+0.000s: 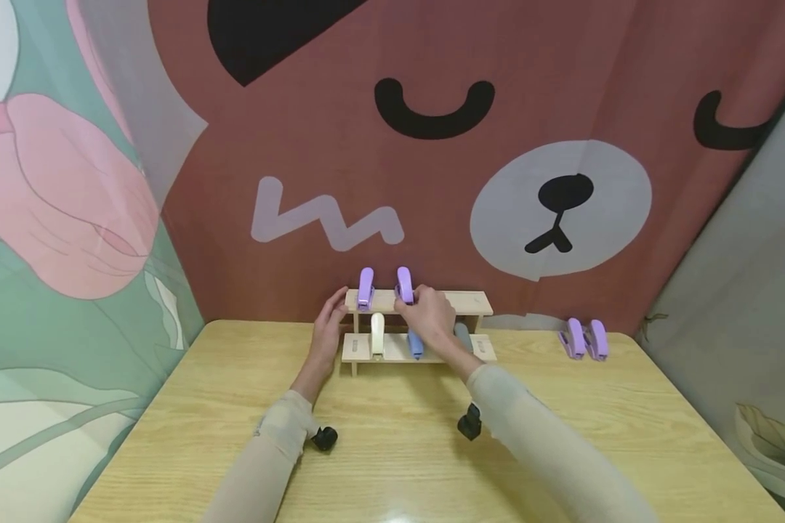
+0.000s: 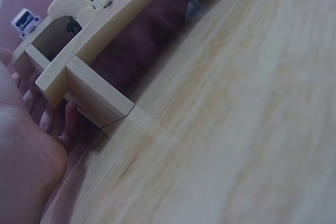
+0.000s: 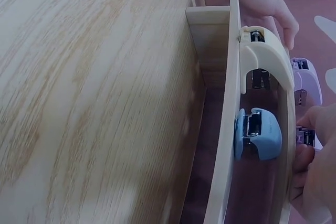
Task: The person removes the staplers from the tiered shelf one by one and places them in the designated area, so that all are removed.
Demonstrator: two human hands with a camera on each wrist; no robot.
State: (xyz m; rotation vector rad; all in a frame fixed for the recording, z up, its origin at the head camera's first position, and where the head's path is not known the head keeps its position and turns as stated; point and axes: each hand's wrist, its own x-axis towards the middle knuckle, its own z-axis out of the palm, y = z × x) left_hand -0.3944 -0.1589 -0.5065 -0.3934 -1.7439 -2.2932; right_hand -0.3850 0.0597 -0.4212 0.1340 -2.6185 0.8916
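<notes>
A two-tier wooden rack (image 1: 458,300) stands at the back of the table. On its upper tier, my right hand (image 1: 432,314) pinches a purple stapler (image 1: 404,282) near its lower end. Another purple stapler (image 1: 365,287) stands upright to the left on that tier. The lower tier bears a cream stapler (image 1: 377,334), a blue stapler (image 1: 416,345) and a grey one (image 1: 462,335), partly hidden by my right wrist. Along the rack's left end lies my left hand (image 1: 325,334), its fingers loosely extended against the wood, as the left wrist view shows.
Two more purple staplers (image 1: 585,340) stand side by side at the table's back right. Behind the rack hangs a curtain (image 1: 314,290) with a bear print. The wooden table (image 1: 379,450) stretches toward me, both forearms over it.
</notes>
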